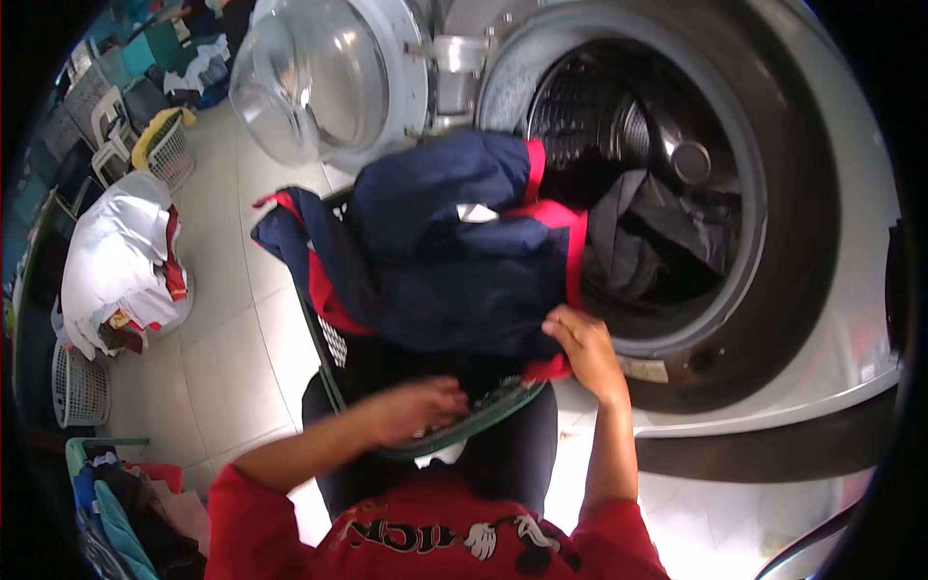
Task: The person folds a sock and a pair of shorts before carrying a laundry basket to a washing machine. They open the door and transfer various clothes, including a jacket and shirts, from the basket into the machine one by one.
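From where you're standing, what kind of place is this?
Probably a laundry room: there's a big round washing machine with clothes inside, its glass door open, and a heaped laundry basket on the tiled floor.

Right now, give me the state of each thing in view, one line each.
Clear round glass washer door, swung open.
Perforated metal drum, partly filled.
Dark grey cloth, crumpled inside the drum.
Navy garment with red trim, rumpled, lying across the basket.
Dark green plastic basket, partly covered by the garment.
White cloth pile, heaped high.
Right hand, closed on the garment's edge.
Left hand, over the basket, blurred; grip unclear.
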A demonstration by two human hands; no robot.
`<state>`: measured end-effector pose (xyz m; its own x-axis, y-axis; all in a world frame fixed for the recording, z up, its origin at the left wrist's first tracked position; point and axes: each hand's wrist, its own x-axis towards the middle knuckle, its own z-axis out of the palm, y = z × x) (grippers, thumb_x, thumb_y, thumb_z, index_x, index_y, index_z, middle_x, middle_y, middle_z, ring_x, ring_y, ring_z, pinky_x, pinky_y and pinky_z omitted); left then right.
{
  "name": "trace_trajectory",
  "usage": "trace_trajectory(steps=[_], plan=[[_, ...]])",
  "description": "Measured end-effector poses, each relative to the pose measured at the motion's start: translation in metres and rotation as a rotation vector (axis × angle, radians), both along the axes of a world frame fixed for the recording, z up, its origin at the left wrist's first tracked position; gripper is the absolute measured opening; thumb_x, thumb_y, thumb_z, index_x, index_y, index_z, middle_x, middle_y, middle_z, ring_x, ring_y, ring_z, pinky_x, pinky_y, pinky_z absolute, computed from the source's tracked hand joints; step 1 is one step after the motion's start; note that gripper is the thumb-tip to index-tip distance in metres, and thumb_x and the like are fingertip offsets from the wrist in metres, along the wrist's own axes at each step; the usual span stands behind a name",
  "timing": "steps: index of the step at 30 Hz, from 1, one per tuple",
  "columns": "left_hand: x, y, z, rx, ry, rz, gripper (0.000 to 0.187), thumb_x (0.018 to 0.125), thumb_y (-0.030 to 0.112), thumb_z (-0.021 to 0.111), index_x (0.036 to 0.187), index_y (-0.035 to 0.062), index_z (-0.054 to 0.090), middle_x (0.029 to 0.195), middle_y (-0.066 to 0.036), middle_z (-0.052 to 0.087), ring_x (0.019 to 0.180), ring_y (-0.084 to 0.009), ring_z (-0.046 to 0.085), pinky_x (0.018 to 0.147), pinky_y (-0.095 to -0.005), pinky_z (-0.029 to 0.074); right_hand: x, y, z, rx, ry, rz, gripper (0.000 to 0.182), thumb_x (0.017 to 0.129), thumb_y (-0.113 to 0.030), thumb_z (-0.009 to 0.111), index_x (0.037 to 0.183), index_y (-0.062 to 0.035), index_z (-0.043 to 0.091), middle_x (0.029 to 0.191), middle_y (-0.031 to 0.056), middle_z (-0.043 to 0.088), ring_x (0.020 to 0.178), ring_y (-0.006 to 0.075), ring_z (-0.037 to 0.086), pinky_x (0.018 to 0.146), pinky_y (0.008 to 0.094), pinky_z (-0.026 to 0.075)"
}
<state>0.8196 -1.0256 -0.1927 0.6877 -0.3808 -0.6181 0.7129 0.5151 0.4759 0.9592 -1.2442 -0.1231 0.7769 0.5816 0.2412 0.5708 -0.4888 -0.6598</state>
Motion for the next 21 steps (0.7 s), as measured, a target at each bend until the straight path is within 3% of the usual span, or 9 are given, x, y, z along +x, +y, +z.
trace_trajectory(steps=[5,7,9,11,13,15,17,19,21], plan=[[-0.01,-0.018,0.035,-0.491,-0.36,0.349,0.054,0.078,0.023,0.053,0.124,0.0002,0.035,0.126,-0.012,0.041,0.12,-0.0256,0.035,0.101,-0.0389,0.025,-0.046,0.008,0.034,0.305,0.415,0.417,0.017,0.085,-0.019,0.054,0.088,-0.0032,0.05,0.073,0.0018,0.046,0.063,0.009,0.048,0.057,0.023,0.04],[-0.028,-0.007,0.042,-0.202,-0.174,0.368,0.05,0.076,0.022,0.056,0.118,-0.0002,0.041,0.119,-0.013,0.048,0.114,-0.0282,0.042,0.097,-0.0424,0.031,-0.055,0.017,0.058,-0.014,0.901,0.817,0.018,0.084,-0.018,0.054,0.097,-0.0062,0.049,0.079,0.0024,0.055,0.07,0.0128,0.056,0.06,0.0259,0.044],[-0.044,0.003,0.059,0.089,-0.211,0.461,0.054,0.073,0.017,0.058,0.12,-0.002,0.039,0.117,-0.015,0.049,0.108,-0.0291,0.047,0.095,-0.0436,0.035,-0.05,0.023,0.07,0.029,0.704,0.913,0.017,0.083,-0.018,0.055,0.096,-0.007,0.051,0.08,0.0028,0.057,0.069,0.0134,0.056,0.059,0.026,0.044],[-0.065,0.02,0.063,0.093,-0.342,0.582,0.058,0.07,0.016,0.059,0.121,-0.0035,0.038,0.116,-0.016,0.05,0.107,-0.0289,0.049,0.095,-0.0415,0.036,-0.011,0.036,0.069,0.22,0.198,0.607,0.015,0.084,-0.018,0.053,0.094,-0.0069,0.052,0.078,0.0043,0.058,0.069,0.0124,0.057,0.059,0.0251,0.044],[-0.092,0.045,0.051,-0.003,-0.461,0.726,0.067,0.065,0.021,0.063,0.122,-0.0048,0.036,0.118,-0.017,0.048,0.106,-0.0292,0.049,0.094,-0.0396,0.036,0.038,0.058,0.069,0.585,0.389,0.061,0.017,0.084,-0.021,0.05,0.09,-0.005,0.055,0.076,0.0069,0.058,0.072,0.0112,0.056,0.063,0.0235,0.044],[-0.112,0.07,0.035,-0.22,-0.67,0.788,0.077,0.064,0.02,0.066,0.126,-0.0072,0.028,0.125,-0.018,0.042,0.112,-0.028,0.045,0.096,-0.0385,0.035,0.119,0.078,0.039,0.577,0.117,-0.429,0.033,0.082,-0.033,0.05,0.095,-0.0031,0.057,0.087,0.0105,0.062,0.08,0.0172,0.059,0.07,0.0346,0.045],[-0.129,0.076,0.034,-0.172,-0.778,0.824,0.081,0.061,0.018,0.066,0.128,-0.0059,0.026,0.125,-0.019,0.041,0.112,-0.027,0.045,0.096,-0.036,0.034,0.183,0.092,0.017,0.298,0.354,-0.58,0.041,0.081,-0.039,0.053,0.101,-0.0043,0.056,0.095,0.0123,0.062,0.088,0.022,0.059,0.075,0.038,0.045],[-0.124,0.067,0.062,0.043,-0.742,0.813,0.083,0.06,0.018,0.067,0.129,-0.0047,0.026,0.125,-0.018,0.041,0.112,-0.027,0.045,0.097,-0.0347,0.034,0.183,0.117,0.026,0.606,1.165,-0.285,0.037,0.08,-0.034,0.056,0.102,-0.0035,0.056,0.098,0.0132,0.061,0.093,0.0236,0.058,0.08,0.0388,0.045],[-0.117,0.068,0.079,0.25,-0.664,0.805,0.085,0.059,0.017,0.067,0.13,-0.0036,0.025,0.125,-0.018,0.042,0.112,-0.027,0.045,0.097,-0.0334,0.033,0.237,0.14,-0.016,0.937,0.97,-0.1,0.023,0.08,-0.018,0.057,0.097,-0.002,0.054,0.089,0.0111,0.061,0.081,0.024,0.06,0.074,0.0384,0.049]])
